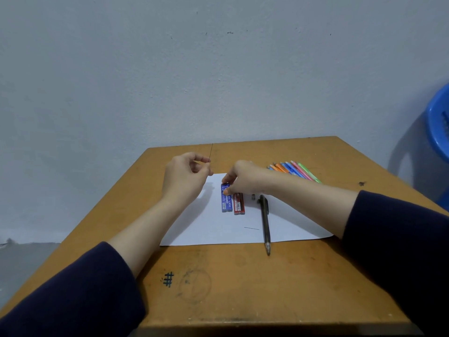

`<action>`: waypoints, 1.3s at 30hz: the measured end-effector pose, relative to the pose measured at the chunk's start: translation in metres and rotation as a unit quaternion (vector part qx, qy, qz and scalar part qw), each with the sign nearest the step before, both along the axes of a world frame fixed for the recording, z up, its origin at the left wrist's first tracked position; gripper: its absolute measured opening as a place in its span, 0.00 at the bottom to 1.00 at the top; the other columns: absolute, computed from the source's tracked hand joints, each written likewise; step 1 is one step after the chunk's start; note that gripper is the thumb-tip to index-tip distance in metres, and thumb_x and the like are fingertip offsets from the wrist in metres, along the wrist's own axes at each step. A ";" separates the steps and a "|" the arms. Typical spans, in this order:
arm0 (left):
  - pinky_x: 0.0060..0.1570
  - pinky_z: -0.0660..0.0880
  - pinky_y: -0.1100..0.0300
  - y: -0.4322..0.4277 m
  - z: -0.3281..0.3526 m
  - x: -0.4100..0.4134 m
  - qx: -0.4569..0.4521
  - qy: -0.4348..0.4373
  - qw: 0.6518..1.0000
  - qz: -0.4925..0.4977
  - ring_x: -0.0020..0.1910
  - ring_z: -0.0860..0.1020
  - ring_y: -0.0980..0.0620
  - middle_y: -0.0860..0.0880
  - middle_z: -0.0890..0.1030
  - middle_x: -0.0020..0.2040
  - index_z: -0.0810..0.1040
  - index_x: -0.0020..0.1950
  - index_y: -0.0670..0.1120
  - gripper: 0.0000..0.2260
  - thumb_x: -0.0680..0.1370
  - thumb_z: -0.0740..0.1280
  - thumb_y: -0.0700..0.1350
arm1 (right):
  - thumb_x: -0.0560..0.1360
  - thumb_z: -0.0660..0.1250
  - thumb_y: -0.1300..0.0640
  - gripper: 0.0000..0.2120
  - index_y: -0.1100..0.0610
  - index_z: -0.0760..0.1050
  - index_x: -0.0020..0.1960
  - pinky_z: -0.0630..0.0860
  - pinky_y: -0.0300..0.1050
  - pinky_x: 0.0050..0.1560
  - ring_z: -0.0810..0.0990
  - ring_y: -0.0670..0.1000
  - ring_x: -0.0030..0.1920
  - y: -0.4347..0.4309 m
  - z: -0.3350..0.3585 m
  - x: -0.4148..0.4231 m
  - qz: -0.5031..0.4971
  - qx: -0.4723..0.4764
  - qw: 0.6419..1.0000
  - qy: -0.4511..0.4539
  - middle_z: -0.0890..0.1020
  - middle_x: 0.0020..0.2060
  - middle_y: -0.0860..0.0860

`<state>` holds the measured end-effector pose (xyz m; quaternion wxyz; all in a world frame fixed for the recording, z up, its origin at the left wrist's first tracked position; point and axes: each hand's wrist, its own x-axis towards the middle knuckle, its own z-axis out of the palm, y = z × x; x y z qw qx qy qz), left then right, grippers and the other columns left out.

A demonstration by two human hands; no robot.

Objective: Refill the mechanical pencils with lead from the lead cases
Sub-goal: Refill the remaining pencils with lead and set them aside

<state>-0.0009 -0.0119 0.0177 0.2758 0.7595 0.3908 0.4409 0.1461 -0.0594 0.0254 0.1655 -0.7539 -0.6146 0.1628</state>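
While my left hand (184,176) pinches one lead (211,152) upright between thumb and forefinger, mid-frame above the desk (243,288), my right hand (245,178) has its fingers (227,179) clamped on the top end of the blue lead case (226,203), flat on the paper (206,227). Red lead case (239,205) touching beside it. The lead looks thin, light and brittle: grip low, no bending. Dark mechanical pencil (265,220) lies right of the cases, coloured pencils (296,171) further up right. Case lid hidden under my hand; can't tell open or closed.
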 end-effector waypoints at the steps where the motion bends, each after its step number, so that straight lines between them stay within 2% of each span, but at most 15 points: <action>1: 0.37 0.74 0.65 0.000 0.000 0.000 -0.001 0.000 1.000 0.000 0.40 0.81 0.50 0.55 0.82 0.33 0.79 0.44 0.51 0.06 0.76 0.66 0.41 | 0.74 0.70 0.51 0.21 0.55 0.75 0.65 0.73 0.43 0.53 0.71 0.51 0.62 -0.003 0.001 0.000 0.001 0.008 1.000 0.005 0.78 0.59 0.50; 3: 0.36 0.73 0.65 0.000 0.000 0.000 -0.003 0.000 1.000 0.000 0.40 0.81 0.51 0.55 0.82 0.33 0.79 0.44 0.51 0.06 0.76 0.66 0.41 | 0.74 0.69 0.50 0.22 0.55 0.73 0.67 0.72 0.42 0.49 0.72 0.51 0.61 -0.011 0.005 0.000 0.006 0.027 0.999 0.017 0.78 0.60 0.49; 8: 0.37 0.73 0.67 0.001 -0.001 0.002 -0.005 -0.003 1.000 0.000 0.40 0.81 0.53 0.55 0.82 0.32 0.80 0.44 0.51 0.05 0.76 0.67 0.41 | 0.75 0.68 0.51 0.20 0.50 0.73 0.67 0.65 0.37 0.51 0.70 0.49 0.62 -0.040 0.018 0.003 0.025 0.084 0.996 -0.007 0.79 0.59 0.47; 14: 0.35 0.72 0.66 0.000 -0.003 0.001 -0.008 0.002 1.000 0.002 0.37 0.79 0.58 0.55 0.83 0.33 0.79 0.44 0.52 0.06 0.76 0.67 0.42 | 0.76 0.67 0.51 0.21 0.53 0.72 0.68 0.63 0.35 0.42 0.71 0.44 0.47 -0.077 0.021 0.006 0.014 0.082 0.995 -0.058 0.80 0.56 0.47; 20: 0.35 0.69 0.64 -0.003 -0.004 0.001 -0.011 0.006 1.000 -0.001 0.36 0.78 0.60 0.55 0.83 0.33 0.80 0.44 0.52 0.05 0.76 0.67 0.42 | 0.72 0.69 0.43 0.31 0.57 0.69 0.70 0.69 0.39 0.48 0.77 0.50 0.57 -0.095 0.010 0.012 -0.052 0.030 0.996 -0.066 0.79 0.60 0.50; 23: 0.36 0.71 0.63 -0.004 -0.005 0.002 0.000 0.016 1.000 -0.002 0.37 0.79 0.58 0.55 0.83 0.33 0.79 0.43 0.54 0.06 0.76 0.67 0.43 | 0.70 0.71 0.41 0.31 0.61 0.74 0.64 0.75 0.45 0.51 0.78 0.51 0.55 -0.098 0.007 0.012 -0.070 0.019 0.995 -0.063 0.78 0.62 0.50; 25: 0.37 0.72 0.65 -0.005 -0.005 0.003 0.006 0.022 1.000 -0.002 0.38 0.79 0.57 0.56 0.83 0.34 0.80 0.43 0.53 0.06 0.76 0.67 0.43 | 0.68 0.72 0.42 0.26 0.63 0.78 0.54 0.77 0.52 0.52 0.80 0.54 0.53 -0.096 0.002 0.012 -0.083 0.026 0.995 -0.051 0.79 0.60 0.54; 26: 0.37 0.71 0.68 -0.005 -0.005 0.003 0.009 0.024 1.000 -0.002 0.39 0.80 0.57 0.56 0.83 0.34 0.80 0.43 0.53 0.05 0.76 0.67 0.43 | 0.68 0.73 0.42 0.24 0.63 0.78 0.48 0.78 0.52 0.48 0.81 0.54 0.50 -0.095 -0.001 0.011 -0.086 0.030 0.995 -0.049 0.80 0.58 0.56; 27: 0.36 0.71 0.70 -0.005 -0.005 0.004 0.013 0.025 1.000 -0.002 0.39 0.80 0.57 0.56 0.83 0.34 0.80 0.44 0.53 0.05 0.76 0.67 0.43 | 0.68 0.73 0.43 0.22 0.63 0.78 0.43 0.77 0.49 0.41 0.81 0.54 0.45 -0.094 -0.004 0.012 -0.087 0.031 0.994 -0.051 0.82 0.52 0.56; 28: 0.35 0.70 0.72 -0.005 -0.005 0.004 0.017 0.026 1.000 -0.003 0.39 0.80 0.57 0.56 0.83 0.34 0.80 0.44 0.53 0.05 0.76 0.67 0.43 | 0.68 0.73 0.45 0.19 0.62 0.76 0.38 0.72 0.45 0.33 0.79 0.52 0.37 -0.093 -0.006 0.012 -0.086 0.030 0.994 -0.058 0.82 0.43 0.55; 29: 0.34 0.69 0.72 -0.005 -0.005 0.004 0.019 0.026 0.999 -0.005 0.39 0.80 0.57 0.57 0.83 0.34 0.80 0.44 0.53 0.05 0.76 0.67 0.43 | 0.69 0.72 0.48 0.18 0.60 0.71 0.33 0.64 0.42 0.28 0.73 0.50 0.31 -0.094 -0.007 0.010 -0.084 0.027 0.994 -0.066 0.77 0.32 0.53; 30: 0.34 0.69 0.72 -0.005 -0.006 0.004 0.019 0.027 0.999 -0.006 0.39 0.80 0.57 0.57 0.83 0.34 0.80 0.44 0.52 0.05 0.76 0.67 0.43 | 0.70 0.71 0.50 0.18 0.58 0.66 0.30 0.59 0.41 0.27 0.67 0.49 0.28 -0.094 -0.007 0.008 -0.082 0.023 0.994 -0.075 0.70 0.27 0.51; 31: 0.35 0.70 0.71 -0.005 -0.006 0.004 0.018 0.028 0.999 -0.008 0.39 0.80 0.57 0.57 0.83 0.34 0.80 0.44 0.52 0.04 0.76 0.67 0.43 | 0.70 0.70 0.52 0.19 0.57 0.64 0.30 0.57 0.41 0.27 0.64 0.48 0.28 -0.094 -0.006 0.007 -0.079 0.021 0.993 -0.086 0.66 0.26 0.51; 35: 0.37 0.69 0.69 -0.006 -0.007 0.005 0.020 0.035 0.999 -0.013 0.39 0.79 0.60 0.57 0.83 0.35 0.80 0.46 0.50 0.03 0.77 0.67 0.43 | 0.70 0.69 0.55 0.19 0.56 0.61 0.29 0.56 0.40 0.27 0.62 0.48 0.27 -0.093 -0.006 0.008 -0.071 0.024 0.993 -0.093 0.63 0.25 0.51; 39: 0.37 0.69 0.67 -0.005 -0.009 0.006 0.021 0.035 0.999 -0.013 0.40 0.79 0.61 0.57 0.83 0.34 0.80 0.45 0.52 0.04 0.77 0.68 0.43 | 0.71 0.68 0.58 0.20 0.57 0.59 0.28 0.53 0.41 0.27 0.58 0.49 0.27 -0.093 -0.009 0.013 -0.086 0.038 0.995 -0.038 0.59 0.24 0.51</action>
